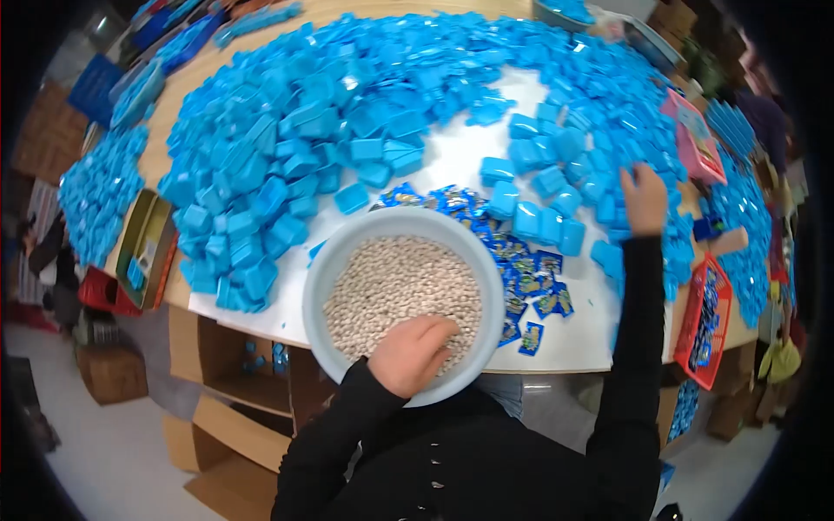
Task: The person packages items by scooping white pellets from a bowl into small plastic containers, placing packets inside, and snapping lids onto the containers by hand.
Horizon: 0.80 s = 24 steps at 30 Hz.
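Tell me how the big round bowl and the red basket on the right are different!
The bowl is round and pale blue, but the red basket is long and straight-sided. The bowl holds pale bean-like pieces, while the basket holds dark blue packets. The left hand dips into the bowl; no hand touches the basket. Both are open on top.

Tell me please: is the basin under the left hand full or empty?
Partly full: pale, bean-like pieces cover the floor of the basin, with bare inner wall showing above them. Their depth I cannot tell.
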Motion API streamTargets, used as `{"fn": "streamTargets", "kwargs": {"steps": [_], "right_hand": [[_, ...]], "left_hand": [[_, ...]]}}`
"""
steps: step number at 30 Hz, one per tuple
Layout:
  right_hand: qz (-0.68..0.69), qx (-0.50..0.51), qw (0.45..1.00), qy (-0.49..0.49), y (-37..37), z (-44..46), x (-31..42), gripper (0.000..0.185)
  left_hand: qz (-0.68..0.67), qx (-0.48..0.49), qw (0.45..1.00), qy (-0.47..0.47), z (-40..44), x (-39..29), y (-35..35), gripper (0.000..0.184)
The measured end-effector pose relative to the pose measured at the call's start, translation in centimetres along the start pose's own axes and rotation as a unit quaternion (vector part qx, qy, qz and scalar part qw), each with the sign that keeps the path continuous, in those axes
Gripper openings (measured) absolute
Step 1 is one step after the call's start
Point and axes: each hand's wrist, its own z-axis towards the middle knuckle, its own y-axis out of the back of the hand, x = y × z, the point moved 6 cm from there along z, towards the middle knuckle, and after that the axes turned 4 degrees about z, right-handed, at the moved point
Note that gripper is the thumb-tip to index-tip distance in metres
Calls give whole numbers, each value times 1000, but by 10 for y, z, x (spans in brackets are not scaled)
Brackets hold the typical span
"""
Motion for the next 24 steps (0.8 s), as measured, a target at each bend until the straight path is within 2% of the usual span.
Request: {"fn": "streamTargets", "kwargs": {"steps": [2,4,5,7,8,9,10,12,14,15,16,17,19,20,22,24], "right_hand": [[110,119,980,-111,38,-50,14,25],[155,282,935,-148,34,-106,11,22],[142,308,930,-139,27,-131,8,23],[190,293,908,-233,20,-174,8,24],[126,230,954,-144,23,-176,22,23],[61,163,983,-52,28,-177,40,24],[57,161,984,-49,28,-176,55,24],[155,148,969,-121,27,-169,85,24],[160,84,983,-35,39,-156,135,21],[157,78,984,-31,45,-148,154,21],[193,72,978,-41,56,-143,171,20],[230,68,969,-54,63,-141,179,19],[246,75,965,-45,64,-137,184,19],[264,82,960,-36,62,-137,187,19],[298,97,949,-13,57,-136,193,20],[315,106,943,-8,48,-134,199,20]], "left_hand": [[-17,-10,999,-30,2,-2,11,33],[-2,-46,998,-41,-1,17,36,32],[-17,-84,996,-16,4,35,51,30],[48,-135,990,0,37,70,88,33],[112,-181,977,-33,60,84,102,40],[161,-141,977,-10,90,106,105,46],[231,-156,959,-53,120,116,102,47],[364,-164,903,-162,169,118,82,51],[439,-142,863,-208,199,128,63,54],[439,-149,861,-211,205,137,62,54],[455,-88,874,-145,211,159,57,51],[466,-24,881,-77,213,179,54,47],[514,50,854,-63,191,181,69,40],[515,57,853,-63,176,187,74,40],[536,-16,827,-167,138,184,85,39],[527,16,835,-158,108,170,98,40]]}}
